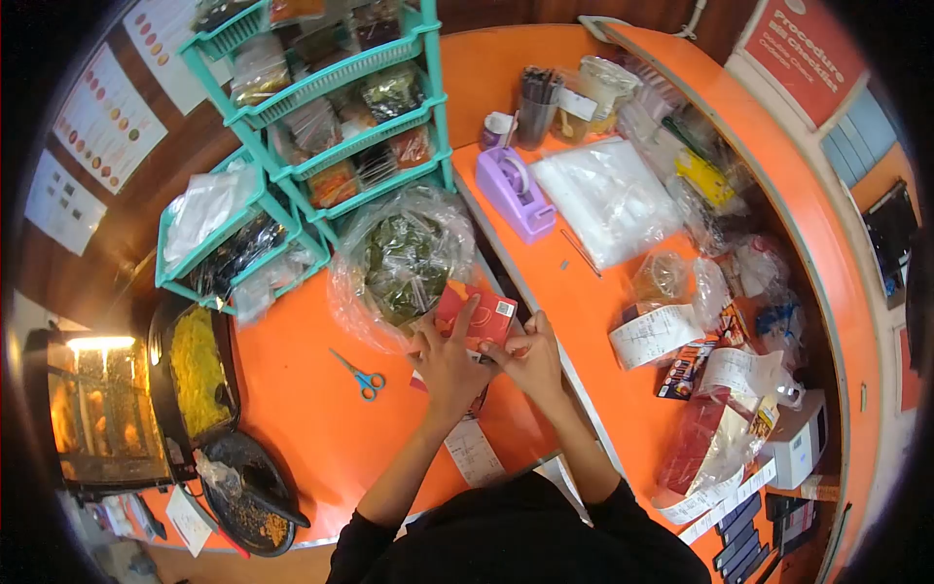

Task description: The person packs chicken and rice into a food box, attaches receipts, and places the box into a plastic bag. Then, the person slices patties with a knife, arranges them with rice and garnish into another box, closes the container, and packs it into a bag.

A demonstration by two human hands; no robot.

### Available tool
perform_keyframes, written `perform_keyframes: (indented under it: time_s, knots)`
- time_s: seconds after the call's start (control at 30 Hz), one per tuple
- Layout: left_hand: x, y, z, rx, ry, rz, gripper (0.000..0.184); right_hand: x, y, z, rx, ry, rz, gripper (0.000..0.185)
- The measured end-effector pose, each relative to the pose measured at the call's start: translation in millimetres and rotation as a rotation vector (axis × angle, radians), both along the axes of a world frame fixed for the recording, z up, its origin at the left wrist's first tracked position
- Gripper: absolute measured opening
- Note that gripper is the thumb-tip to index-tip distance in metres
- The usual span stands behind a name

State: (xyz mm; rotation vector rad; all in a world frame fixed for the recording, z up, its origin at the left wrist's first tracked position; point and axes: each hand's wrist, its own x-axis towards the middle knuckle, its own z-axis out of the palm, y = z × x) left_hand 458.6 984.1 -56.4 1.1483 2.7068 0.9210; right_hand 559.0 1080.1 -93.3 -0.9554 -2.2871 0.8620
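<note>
A red box or folded card (479,313) with a white QR code in its corner is between my hands, over the orange counter. My left hand (449,368) lies across its left side, the index finger stretched over the red face and the other fingers gripping. With thumb and bent fingers, my right hand (530,362) pinches its lower right edge. A small dark bit shows by my right thumb, too hidden to name. Below my hands a printed receipt (474,454) hangs over the counter. Just beyond the box is a clear plastic bag of green leaves (404,268).
Blue-handled scissors (368,383) lie to the left. Teal tiered baskets (345,107) stand at the back. On the right are a purple tape dispenser (516,195), clear plastic bags (611,200) and bagged orders with receipts (702,453). A black tray of yellow food (199,370) sits far left.
</note>
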Motion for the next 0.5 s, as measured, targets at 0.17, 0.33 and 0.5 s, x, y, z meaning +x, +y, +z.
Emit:
perform_keyframes:
  time_s: [0.17,0.33,0.5]
  knots:
    - [-12.5,-10.7,-0.3,0.102,-0.135,-0.106,0.095,12.2,6.1,-46.7,-0.21,0.134,-0.116,0.049]
    - [-51.6,-46.6,-25.3,0.394,-0.647,-0.315,0.099,28.1,63.5,0.5,-0.418,0.096,0.468,0.042]
    - [-70.8,-142.7,-45.4,0.063,-0.264,0.037,0.099,52.2,299.4,8.0,0.473,-0.157,-0.477,0.011]
